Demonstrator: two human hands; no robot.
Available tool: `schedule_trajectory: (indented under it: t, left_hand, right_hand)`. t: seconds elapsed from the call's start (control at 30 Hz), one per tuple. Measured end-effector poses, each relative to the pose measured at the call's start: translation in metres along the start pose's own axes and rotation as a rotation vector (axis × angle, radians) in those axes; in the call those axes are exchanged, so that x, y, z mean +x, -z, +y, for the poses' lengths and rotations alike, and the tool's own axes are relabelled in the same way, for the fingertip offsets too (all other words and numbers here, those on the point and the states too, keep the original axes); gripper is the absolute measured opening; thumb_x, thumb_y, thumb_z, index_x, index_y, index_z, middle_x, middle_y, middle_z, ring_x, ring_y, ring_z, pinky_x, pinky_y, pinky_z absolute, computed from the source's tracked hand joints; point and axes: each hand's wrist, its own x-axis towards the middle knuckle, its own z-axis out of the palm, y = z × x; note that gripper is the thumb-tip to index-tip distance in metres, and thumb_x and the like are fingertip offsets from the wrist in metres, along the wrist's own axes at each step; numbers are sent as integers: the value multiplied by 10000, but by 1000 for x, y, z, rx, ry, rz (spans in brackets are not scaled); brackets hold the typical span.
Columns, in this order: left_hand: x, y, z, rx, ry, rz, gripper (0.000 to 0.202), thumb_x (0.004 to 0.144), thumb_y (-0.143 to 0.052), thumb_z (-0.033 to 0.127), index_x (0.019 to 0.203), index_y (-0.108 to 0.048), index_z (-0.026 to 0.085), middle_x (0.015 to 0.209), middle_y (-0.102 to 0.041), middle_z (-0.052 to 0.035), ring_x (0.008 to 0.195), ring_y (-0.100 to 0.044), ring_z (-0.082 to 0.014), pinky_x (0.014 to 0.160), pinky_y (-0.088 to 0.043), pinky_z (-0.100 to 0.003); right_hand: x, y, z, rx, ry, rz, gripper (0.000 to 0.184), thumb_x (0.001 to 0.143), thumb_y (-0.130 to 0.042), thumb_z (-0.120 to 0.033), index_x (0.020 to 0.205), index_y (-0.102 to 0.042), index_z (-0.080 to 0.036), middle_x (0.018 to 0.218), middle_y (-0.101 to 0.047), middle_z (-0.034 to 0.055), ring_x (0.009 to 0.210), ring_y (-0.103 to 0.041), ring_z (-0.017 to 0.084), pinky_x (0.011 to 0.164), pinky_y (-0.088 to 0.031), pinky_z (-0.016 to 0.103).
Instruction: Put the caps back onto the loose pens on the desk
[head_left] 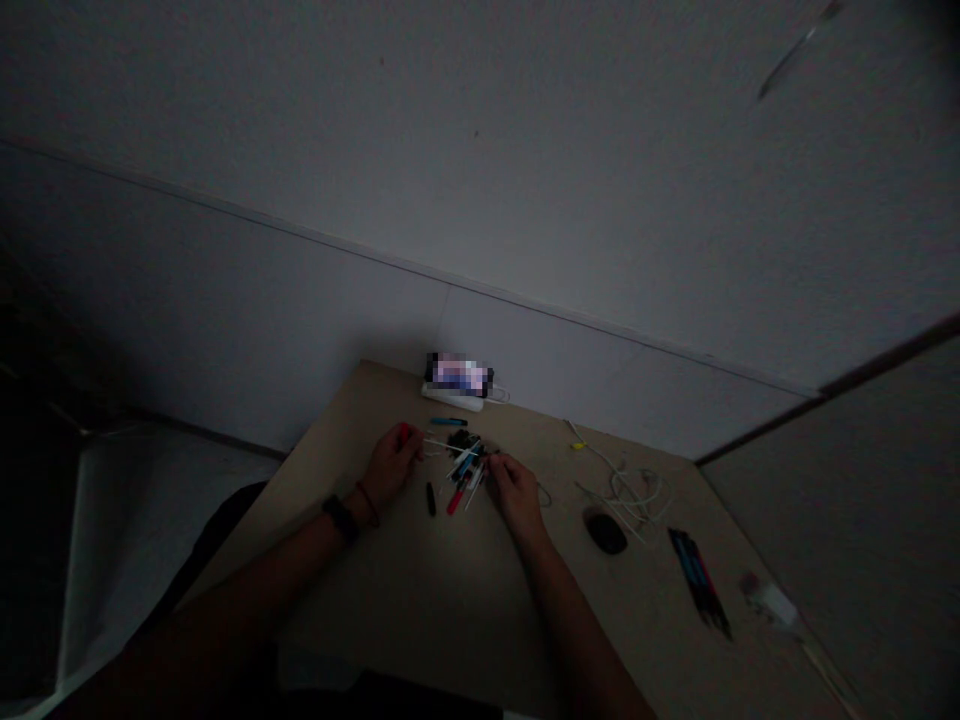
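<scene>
Mid-frame on the table point(420, 600), the left hand point(390, 467) clamps its fingers on a red-tipped tool point(405, 432) while the right hand point(514, 487) touches the heap of small tools point(463, 468), its grip too dim to tell; sorting seems underway, needing a fine pinch next.

Box point(459, 375) blurred; dim pile point(466, 462) too small to tell.

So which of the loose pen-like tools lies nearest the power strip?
The short blue one, alone just before the white power strip; the others lie farther from it.
</scene>
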Motion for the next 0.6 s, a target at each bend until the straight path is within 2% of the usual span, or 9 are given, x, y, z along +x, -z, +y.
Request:
schedule_trajectory:
  t: [0.17,0.37,0.6]
  left_hand:
    - [0,0,-1,0,-16,-3,311,860,-573,491,787,-519,194,614,-531,57,393,-392,-57,379,-306,-174]
    - [0,0,-4,-23,-15,-6,319,846,-591,498,791,-517,193,615,-525,61,387,-386,-53,375,-304,-172]
    - [0,0,-1,-30,0,-18,321,842,-595,496,783,-515,191,601,-513,62,397,-388,-52,377,-295,-168]
  right_hand:
    - [-1,0,-9,-22,-20,-15,434,872,-560,-562,795,-743,-175,706,-680,40,703,-616,215,673,-451,304]
    - [-1,1,-9,-7,-19,-20,387,863,-566,-511,856,-751,-171,811,-738,66,789,-651,242,735,-478,326]
    - [-1,0,-7,-1,-20,-17,326,840,-575,-447,884,-754,-178,769,-727,56,743,-640,233,705,-477,323]
